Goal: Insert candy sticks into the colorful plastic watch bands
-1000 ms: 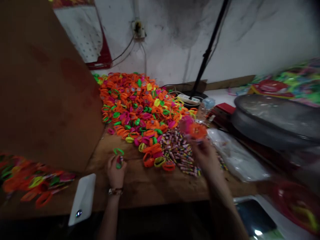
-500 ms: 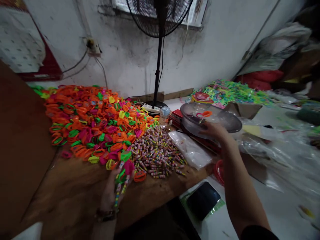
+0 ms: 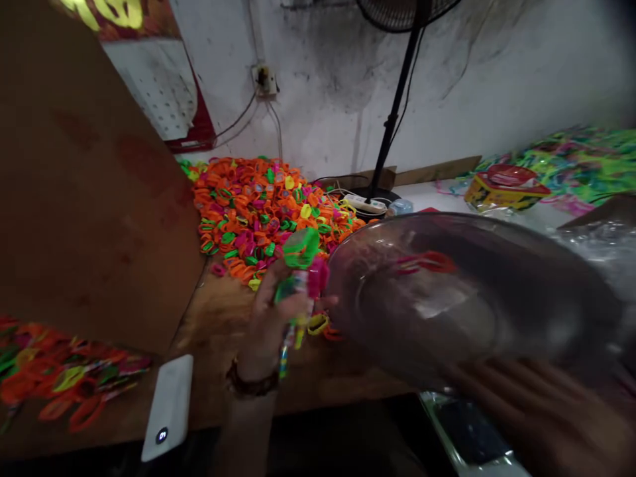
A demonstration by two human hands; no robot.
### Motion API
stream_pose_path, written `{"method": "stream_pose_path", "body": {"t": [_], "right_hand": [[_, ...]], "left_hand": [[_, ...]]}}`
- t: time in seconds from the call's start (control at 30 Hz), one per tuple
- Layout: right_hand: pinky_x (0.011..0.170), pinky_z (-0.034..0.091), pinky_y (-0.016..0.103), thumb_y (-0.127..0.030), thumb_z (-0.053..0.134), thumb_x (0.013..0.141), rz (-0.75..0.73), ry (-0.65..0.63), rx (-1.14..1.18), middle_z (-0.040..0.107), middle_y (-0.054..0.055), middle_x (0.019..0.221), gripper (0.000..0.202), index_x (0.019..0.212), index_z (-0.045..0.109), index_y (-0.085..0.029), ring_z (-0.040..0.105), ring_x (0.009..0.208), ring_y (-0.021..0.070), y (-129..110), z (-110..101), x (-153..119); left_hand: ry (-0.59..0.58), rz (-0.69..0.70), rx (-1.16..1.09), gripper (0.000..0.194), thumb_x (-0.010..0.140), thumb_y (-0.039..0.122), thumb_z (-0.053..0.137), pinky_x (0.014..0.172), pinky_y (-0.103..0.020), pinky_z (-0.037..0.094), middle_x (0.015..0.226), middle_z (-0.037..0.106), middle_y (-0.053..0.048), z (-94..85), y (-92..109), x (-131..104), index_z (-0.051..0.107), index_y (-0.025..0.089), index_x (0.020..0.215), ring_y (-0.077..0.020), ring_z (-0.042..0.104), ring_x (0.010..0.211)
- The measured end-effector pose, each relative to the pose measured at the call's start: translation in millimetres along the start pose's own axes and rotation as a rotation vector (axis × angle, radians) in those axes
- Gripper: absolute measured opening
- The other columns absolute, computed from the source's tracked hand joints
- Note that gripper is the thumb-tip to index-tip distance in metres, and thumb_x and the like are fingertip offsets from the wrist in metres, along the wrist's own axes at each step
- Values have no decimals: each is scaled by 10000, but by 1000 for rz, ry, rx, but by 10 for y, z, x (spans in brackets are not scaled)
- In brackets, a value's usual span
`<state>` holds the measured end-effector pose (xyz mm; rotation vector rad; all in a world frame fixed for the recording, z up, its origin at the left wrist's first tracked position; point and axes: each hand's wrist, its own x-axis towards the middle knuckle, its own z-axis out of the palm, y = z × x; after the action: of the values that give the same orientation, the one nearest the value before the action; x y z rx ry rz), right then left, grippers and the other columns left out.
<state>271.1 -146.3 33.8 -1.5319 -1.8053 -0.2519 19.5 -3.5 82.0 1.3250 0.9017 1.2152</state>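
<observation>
My left hand [image 3: 271,308], with a dark bracelet on the wrist, is closed around a small bunch of plastic toy wristbands [image 3: 301,248], green and pink. Thin patterned sticks or tubes [image 3: 284,354] hang down from the same grip. My right hand [image 3: 536,411] is smeared by motion, its fingers laid along the near underside of a large translucent grey basin [image 3: 551,305]. The basin is raised in front of me and tilted my way. Inside it lie red and pink bands [image 3: 432,262] and clear plastic film. It covers the small patterned tubes seen earlier.
A heap of orange, green and pink wristbands [image 3: 248,212] lies against the wall. A brown board [image 3: 99,185] stands at left, with more bands [image 3: 54,384] before it. Nearby are a white power bank [image 3: 167,407], a fan stand [image 3: 395,109], a yellow-red box [image 3: 507,189] and a phone [image 3: 472,430].
The basin has come from the table toward me, carried by my right hand. My view has turned left. My left hand keeps its bunch of wristbands.
</observation>
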Motion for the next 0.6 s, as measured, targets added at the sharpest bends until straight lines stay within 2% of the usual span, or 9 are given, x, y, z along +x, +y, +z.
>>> {"method": "stream_pose_path", "body": {"t": [0.03,0.1,0.17,0.23,0.27,0.33,0.43,0.5,0.6], "right_hand": [[624,475,409,-296,416,859,-237,-93,11,729,2,822,333,1044,653,-439,650,700,240,-182,49,42],[640,454,361,-184,377,898,-490,-238,4,720,19,833,343,1092,632,-306,627,694,199,-487,149,164],[671,427,323,-118,330,928,-556,-271,27,697,28,797,329,1020,631,-214,593,682,168,-701,277,283],[668,395,300,-112,319,949,-613,-263,100,659,28,736,306,975,619,-168,554,654,154,-833,448,375],[671,382,293,-123,338,954,-639,-261,139,640,26,718,277,977,612,-154,541,653,151,-877,547,415],[679,360,286,-147,396,952,-682,-253,221,612,20,701,211,999,602,-137,520,666,150,-952,759,497],[703,336,285,-160,430,948,-706,-285,358,613,16,738,187,1045,590,-154,506,723,154,-1084,1095,629],[716,330,286,-150,418,949,-717,-312,456,627,20,782,207,1071,585,-167,500,758,155,-1201,1345,693],[742,334,289,-137,433,934,-713,-334,555,648,34,842,222,1083,595,-167,496,799,158,-1381,1757,706]], "left_hand": [[-46,81,176,387,764,354,605,857,-444,511,939,650,-28,48,68,15,540,234,1125,-233,621,922],[-205,216,571,326,713,255,669,951,-469,455,1038,640,-40,112,114,67,592,214,1027,-254,587,1026],[-362,235,940,236,702,237,694,1036,-565,337,1167,610,-60,60,95,79,633,201,927,-318,505,1168],[-362,201,1184,238,756,288,669,1056,-635,245,1261,573,-66,-142,102,-28,642,214,981,-352,430,1250],[-294,209,1244,269,803,325,625,1061,-630,240,1289,558,-64,-290,132,-133,626,229,1054,-341,418,1266],[-115,299,1247,323,883,366,510,1067,-513,321,1297,556,-45,-631,242,-422,562,260,1185,-263,451,1254],[134,328,1220,326,901,425,458,970,-360,440,1204,613,-14,-1130,401,-875,555,288,1181,-192,566,1112],[397,307,1275,350,873,494,464,957,-376,440,1132,644,-25,-1398,405,-1074,598,268,1105,-218,587,1064],[744,244,1289,430,835,556,444,971,-445,413,1075,654,-75,-1695,202,-1155,630,209,1008,-273,581,1052]]}}
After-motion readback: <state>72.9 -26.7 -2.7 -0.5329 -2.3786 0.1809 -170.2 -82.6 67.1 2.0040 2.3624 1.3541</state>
